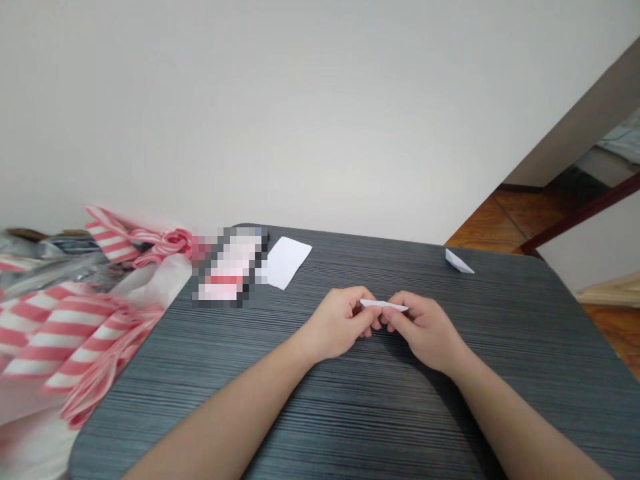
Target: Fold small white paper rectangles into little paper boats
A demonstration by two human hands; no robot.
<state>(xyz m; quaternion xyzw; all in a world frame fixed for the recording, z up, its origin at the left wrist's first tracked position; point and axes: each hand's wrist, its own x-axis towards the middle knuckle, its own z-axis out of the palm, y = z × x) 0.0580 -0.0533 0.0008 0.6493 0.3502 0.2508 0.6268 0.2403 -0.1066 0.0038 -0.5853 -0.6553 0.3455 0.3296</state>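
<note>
Just above the middle of the dark table, a small folded white paper with pointed ends is held between both hands. My left hand pinches its left part, thumb on the near side. On its right part, my right hand has a matching pinch. The fingers behind the paper are partly hidden. Another folded white paper piece lies near the table's far right edge. To the left, flat white paper rests on the tabletop.
A blurred-out, phone-like object lies at the table's far left. Red-and-white striped cloth and plastic bags are heaped along the left edge. A pale wall rises behind the table; wooden floor shows at the right.
</note>
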